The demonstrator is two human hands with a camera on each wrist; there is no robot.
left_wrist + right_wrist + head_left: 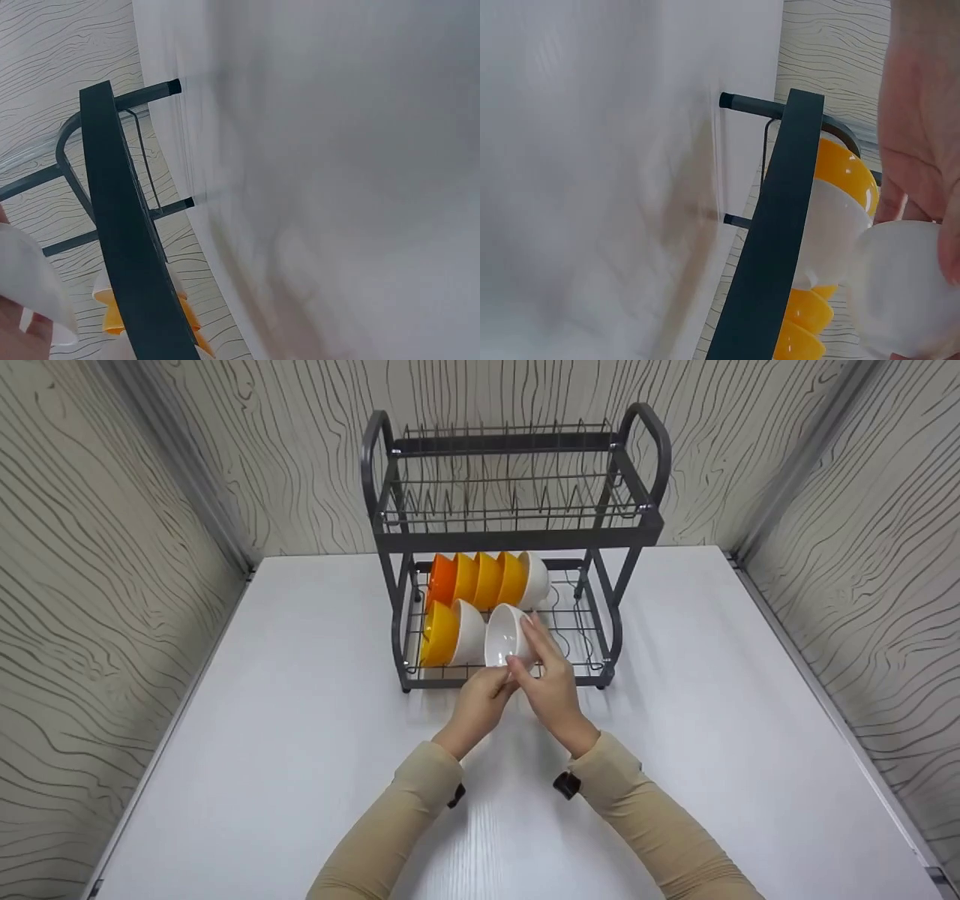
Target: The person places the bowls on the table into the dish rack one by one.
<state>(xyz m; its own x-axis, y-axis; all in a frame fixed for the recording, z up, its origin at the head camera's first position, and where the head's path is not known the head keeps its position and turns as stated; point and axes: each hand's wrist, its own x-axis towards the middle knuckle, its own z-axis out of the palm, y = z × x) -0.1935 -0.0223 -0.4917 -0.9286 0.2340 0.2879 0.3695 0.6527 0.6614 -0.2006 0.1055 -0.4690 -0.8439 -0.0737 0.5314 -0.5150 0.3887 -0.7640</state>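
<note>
Tilted on its side, a white bowl [502,634] is held between both hands at the front of the lower tier of a dark dish rack [517,538]. The left hand [480,703] grips the bowl's lower edge. On its right side, the right hand [553,684] holds it with the thumb near the rim and the fingers along the outside. Just left of it stand another white bowl [469,634] and a yellow bowl [441,634]. In the right wrist view the held bowl [896,289] sits close to the neighbouring white bowl [832,232].
Behind, a row on the lower tier has an orange bowl [442,580], several yellow bowls [487,580] and a white bowl [535,581]. The upper tier [517,476] overhangs them with wire dividers. A white table [300,697] lies below, with patterned panels [300,450] around.
</note>
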